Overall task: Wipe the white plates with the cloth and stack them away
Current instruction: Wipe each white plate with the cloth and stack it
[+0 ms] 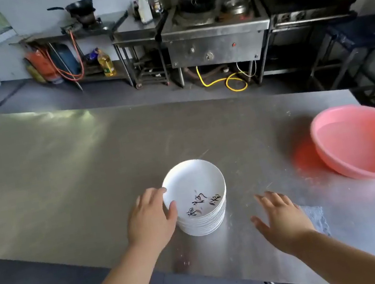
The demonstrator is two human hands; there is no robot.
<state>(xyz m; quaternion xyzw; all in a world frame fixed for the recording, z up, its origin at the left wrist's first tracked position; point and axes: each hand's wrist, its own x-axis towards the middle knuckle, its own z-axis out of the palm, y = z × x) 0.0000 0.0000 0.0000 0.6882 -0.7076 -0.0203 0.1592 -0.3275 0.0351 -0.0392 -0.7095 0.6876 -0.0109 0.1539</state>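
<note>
A stack of several white plates [199,204] stands on the steel table near its front edge; the top plate has black marks on it. My left hand [151,218] touches the left rim of the top plate with its thumb and fingertips. To the right of the stack, my right hand [281,218] hovers with spread fingers and holds nothing. A pale grey cloth [318,218] lies flat on the table, partly hidden under my right hand.
A pink plastic basin [365,144] sits at the table's right edge. The steel table [63,175] stretches wide to the left and back. Beyond it stand stoves, pots, bottles and a gas cylinder along the far wall.
</note>
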